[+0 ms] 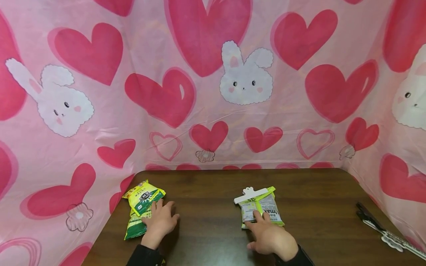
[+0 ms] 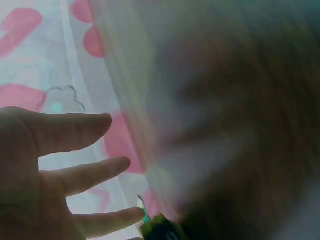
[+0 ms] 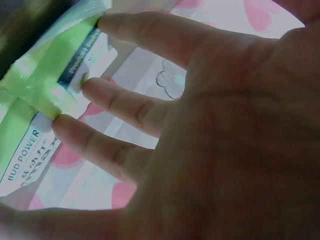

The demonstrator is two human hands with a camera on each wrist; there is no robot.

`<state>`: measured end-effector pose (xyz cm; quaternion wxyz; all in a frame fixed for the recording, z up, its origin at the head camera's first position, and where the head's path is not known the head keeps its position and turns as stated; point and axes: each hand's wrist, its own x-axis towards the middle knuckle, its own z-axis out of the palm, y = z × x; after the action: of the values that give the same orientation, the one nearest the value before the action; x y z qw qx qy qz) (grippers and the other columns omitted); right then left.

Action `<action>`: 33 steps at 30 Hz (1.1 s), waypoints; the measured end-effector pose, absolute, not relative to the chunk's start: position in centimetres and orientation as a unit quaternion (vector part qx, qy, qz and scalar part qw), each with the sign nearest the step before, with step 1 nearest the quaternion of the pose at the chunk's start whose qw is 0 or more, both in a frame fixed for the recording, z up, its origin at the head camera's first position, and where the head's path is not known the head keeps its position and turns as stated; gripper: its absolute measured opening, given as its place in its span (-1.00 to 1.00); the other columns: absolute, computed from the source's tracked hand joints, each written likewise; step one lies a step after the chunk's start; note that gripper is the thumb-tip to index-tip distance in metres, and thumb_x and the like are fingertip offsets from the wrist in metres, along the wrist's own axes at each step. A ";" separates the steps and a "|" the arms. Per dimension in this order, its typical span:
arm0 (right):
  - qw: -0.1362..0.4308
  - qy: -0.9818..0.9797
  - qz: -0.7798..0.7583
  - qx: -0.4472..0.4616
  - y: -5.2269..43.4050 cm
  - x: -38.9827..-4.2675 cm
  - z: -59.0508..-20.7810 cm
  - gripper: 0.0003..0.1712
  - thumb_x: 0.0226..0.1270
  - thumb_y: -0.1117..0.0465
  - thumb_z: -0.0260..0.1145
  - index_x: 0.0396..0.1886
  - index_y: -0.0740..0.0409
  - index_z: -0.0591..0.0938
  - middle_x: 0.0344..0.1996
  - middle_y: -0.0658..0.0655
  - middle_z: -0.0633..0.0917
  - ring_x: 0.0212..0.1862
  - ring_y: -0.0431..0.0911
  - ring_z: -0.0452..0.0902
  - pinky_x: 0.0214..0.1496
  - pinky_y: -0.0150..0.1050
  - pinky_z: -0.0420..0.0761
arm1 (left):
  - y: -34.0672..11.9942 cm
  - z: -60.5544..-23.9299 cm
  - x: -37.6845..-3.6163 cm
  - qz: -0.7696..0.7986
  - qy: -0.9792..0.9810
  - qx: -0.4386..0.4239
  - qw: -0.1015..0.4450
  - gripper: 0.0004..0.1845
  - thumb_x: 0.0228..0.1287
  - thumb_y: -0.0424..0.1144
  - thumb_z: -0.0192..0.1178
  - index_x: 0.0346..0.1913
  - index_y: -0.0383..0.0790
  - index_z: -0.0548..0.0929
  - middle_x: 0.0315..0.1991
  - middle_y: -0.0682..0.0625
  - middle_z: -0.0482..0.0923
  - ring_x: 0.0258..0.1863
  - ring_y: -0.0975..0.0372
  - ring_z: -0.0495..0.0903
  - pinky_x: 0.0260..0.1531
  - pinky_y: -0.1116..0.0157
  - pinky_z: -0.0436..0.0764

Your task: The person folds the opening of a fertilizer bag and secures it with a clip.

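Observation:
On the left of the brown table (image 1: 206, 207) in the head view, two yellow-and-green packets overlap: an upper packet (image 1: 141, 195) and a lower packet (image 1: 135, 226). My left hand (image 1: 159, 221) lies over their right edge, fingers spread and fairly straight. In the left wrist view those fingers (image 2: 95, 175) stand apart, a bit of green packet by the lowest fingertip. A green-and-white packet (image 1: 261, 210) lies at the right middle, with a white clip (image 1: 250, 195) across its top end. My right hand (image 1: 271, 236) touches this packet's near part with extended fingertips, seen closely in the right wrist view.
Along the table's right edge lie a slim black object (image 1: 368, 217) and a long pale strip with a scalloped white piece (image 1: 392, 242). A pink curtain (image 1: 206, 111) printed with hearts and rabbits hangs behind the table and along both sides.

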<state>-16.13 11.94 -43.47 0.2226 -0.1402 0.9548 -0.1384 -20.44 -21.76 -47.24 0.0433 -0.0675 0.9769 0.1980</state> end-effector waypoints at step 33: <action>0.188 0.962 -0.162 -0.116 15.0 -19.3 -46.2 0.03 0.25 -0.01 0.61 0.63 0.13 0.33 0.64 0.38 0.05 0.61 0.45 -0.19 0.25 0.73 -0.15 | -22.7 -48.2 -20.8 0.212 0.974 -0.062 0.052 -0.48 0.33 -0.37 0.30 0.34 -0.36 0.57 0.45 -0.61 0.11 0.51 -0.46 -0.13 0.18 -0.62 0.04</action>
<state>-19.33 15.03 -46.20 0.1880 -0.1159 0.9617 -0.1621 -20.83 -22.71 -48.22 0.0516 -0.0624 0.9740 0.2118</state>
